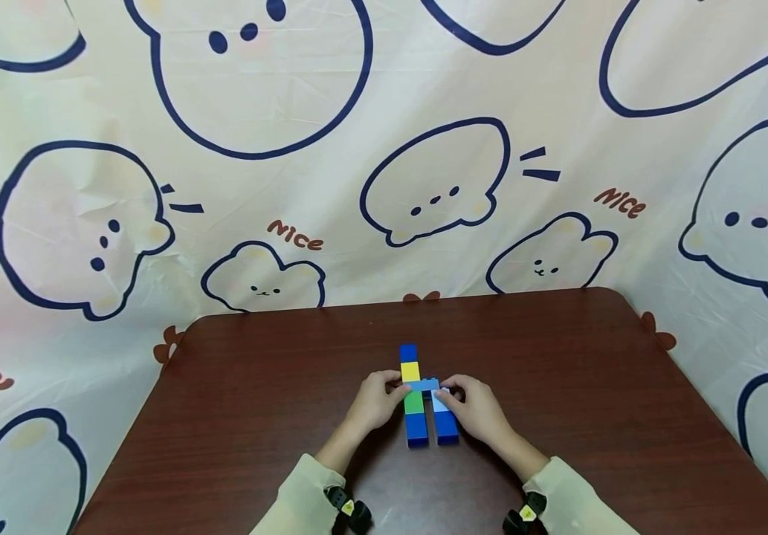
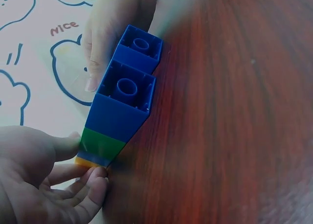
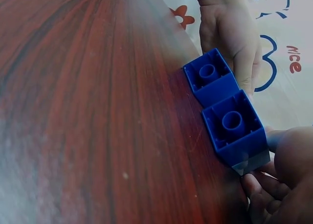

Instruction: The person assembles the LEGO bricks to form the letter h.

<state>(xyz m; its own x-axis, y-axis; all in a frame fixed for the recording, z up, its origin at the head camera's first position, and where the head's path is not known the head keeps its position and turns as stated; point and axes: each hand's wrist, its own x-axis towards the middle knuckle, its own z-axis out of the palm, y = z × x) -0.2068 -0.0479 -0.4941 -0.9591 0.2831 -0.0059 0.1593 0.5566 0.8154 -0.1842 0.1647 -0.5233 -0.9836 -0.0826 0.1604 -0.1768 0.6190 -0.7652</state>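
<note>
A toy brick structure shaped like a lowercase h lies on the table. Its longer side runs from a dark blue brick (image 1: 408, 352) through a yellow brick (image 1: 410, 371) and a green brick (image 1: 413, 403) to another dark blue brick (image 1: 416, 429). A light blue crosspiece (image 1: 423, 385) joins it to a shorter leg of a pale blue brick (image 1: 440, 402) and a dark blue brick (image 1: 447, 428). My left hand (image 1: 373, 401) pinches the longer side near the crosspiece. On the shorter leg, my right hand (image 1: 480, 409) grips the pale blue brick. Hollow undersides of both leg ends (image 2: 127, 87) face the wrist cameras.
The dark brown wooden table (image 1: 276, 357) extends around the structure. Behind it and along both sides hangs a pale cloth (image 1: 337, 275) with cartoon outlines. Both wrists carry a black strap device (image 1: 350, 509) over light sleeves.
</note>
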